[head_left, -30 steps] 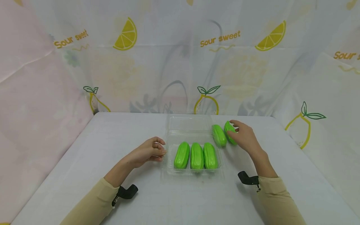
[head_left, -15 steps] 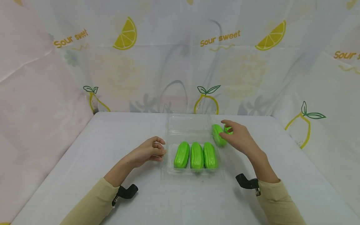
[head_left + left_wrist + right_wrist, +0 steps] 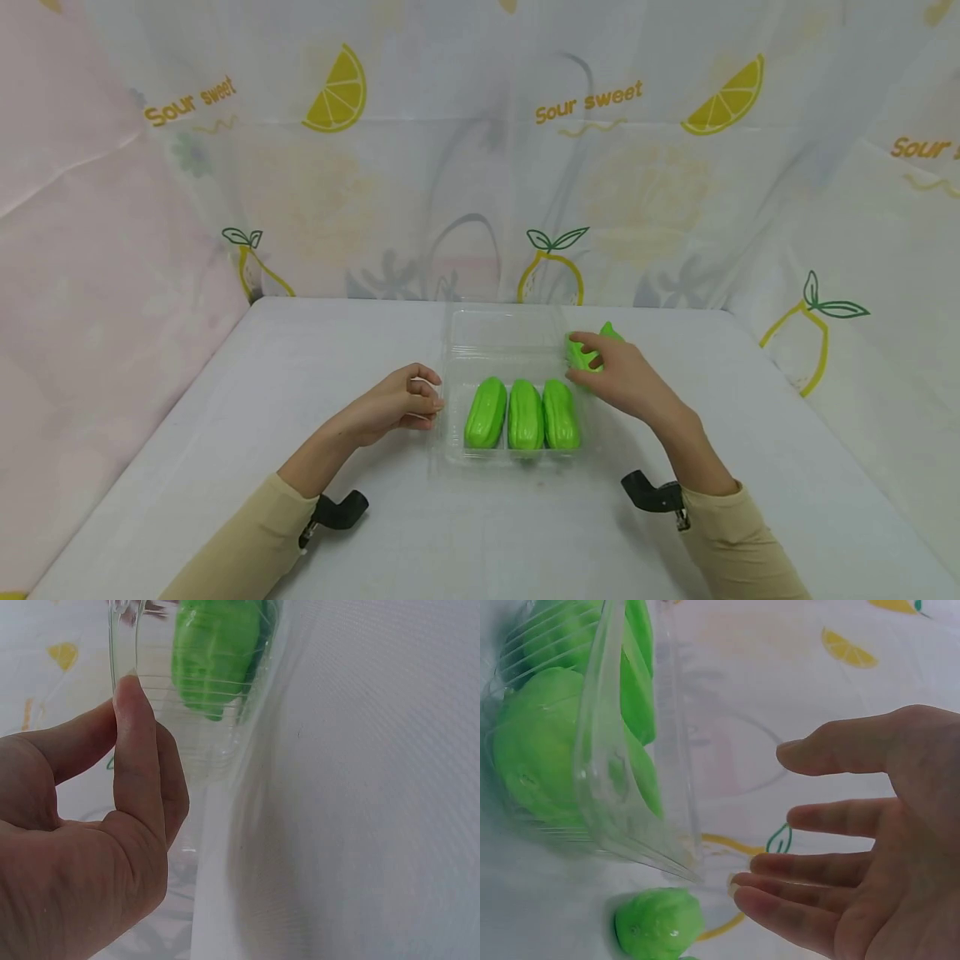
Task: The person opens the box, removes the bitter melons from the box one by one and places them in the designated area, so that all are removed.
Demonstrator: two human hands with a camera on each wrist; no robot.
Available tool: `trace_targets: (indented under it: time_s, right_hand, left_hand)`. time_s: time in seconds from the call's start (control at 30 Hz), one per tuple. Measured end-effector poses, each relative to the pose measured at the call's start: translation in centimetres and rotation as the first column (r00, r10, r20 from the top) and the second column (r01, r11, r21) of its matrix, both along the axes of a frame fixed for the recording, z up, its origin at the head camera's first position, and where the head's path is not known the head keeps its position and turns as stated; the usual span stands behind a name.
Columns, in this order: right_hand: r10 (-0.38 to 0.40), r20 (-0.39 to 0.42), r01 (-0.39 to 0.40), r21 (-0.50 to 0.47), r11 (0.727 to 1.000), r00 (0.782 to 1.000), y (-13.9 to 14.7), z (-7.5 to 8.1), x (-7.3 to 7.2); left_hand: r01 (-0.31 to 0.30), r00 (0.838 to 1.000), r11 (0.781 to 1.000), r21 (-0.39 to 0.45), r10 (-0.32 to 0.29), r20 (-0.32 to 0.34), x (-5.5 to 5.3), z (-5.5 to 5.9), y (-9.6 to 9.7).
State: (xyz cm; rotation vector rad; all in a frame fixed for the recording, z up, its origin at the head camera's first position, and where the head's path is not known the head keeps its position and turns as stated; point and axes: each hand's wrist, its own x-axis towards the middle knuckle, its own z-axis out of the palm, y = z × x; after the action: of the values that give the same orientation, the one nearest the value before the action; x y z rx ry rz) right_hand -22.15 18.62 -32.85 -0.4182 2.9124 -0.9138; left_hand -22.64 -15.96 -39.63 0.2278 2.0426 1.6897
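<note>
A clear plastic box (image 3: 456, 421) sits mid-table with its lid (image 3: 506, 329) folded back. Three glossy green, ridged, gourd-like vegetables (image 3: 525, 417) lie side by side in it. At the left rim my left hand (image 3: 393, 408) pinches the edge between thumb and finger; the left wrist view shows the thumb tip (image 3: 129, 686) right on that rim. My right hand (image 3: 626, 379), fingers apart and holding nothing, hovers over a loose green vegetable (image 3: 577, 357) right of the box and partly hides it. Behind that hand, a second loose one (image 3: 610, 330) shows only its tip.
White cloth covers the table (image 3: 337, 350). A lemon-printed curtain (image 3: 405, 192) stands behind it and along both sides. Black wrist mounts (image 3: 341, 510) stick out from both sleeves, close over the table.
My right hand has moved left, from the farther loose vegetable to above the one beside the box. The left hand, box and vegetables have stayed put.
</note>
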Motion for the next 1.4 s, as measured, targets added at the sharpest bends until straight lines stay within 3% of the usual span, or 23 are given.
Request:
trace_targets:
  time_s: [0.7,1.1,1.4]
  right_hand:
    - [0.086,0.072,-0.088,0.03,0.996,0.994,-1.6,-0.5,1.0]
    - [0.155,0.053,-0.161,0.131,0.978,0.986,-2.2,-0.7,1.4]
    - [0.221,0.05,-0.226,0.132,0.965,0.974,-2.3,-1.3,1.1]
  left_hand:
    - [0.001,1.0,1.0,-0.001,-0.001,0.009,0.0,0.1,0.1]
    - [-0.005,1.0,1.0,-0.012,0.005,0.009,-0.1,0.3,0.2]
    - [-0.014,1.0,1.0,-0.012,0.014,0.019,0.0,0.2,0.2]
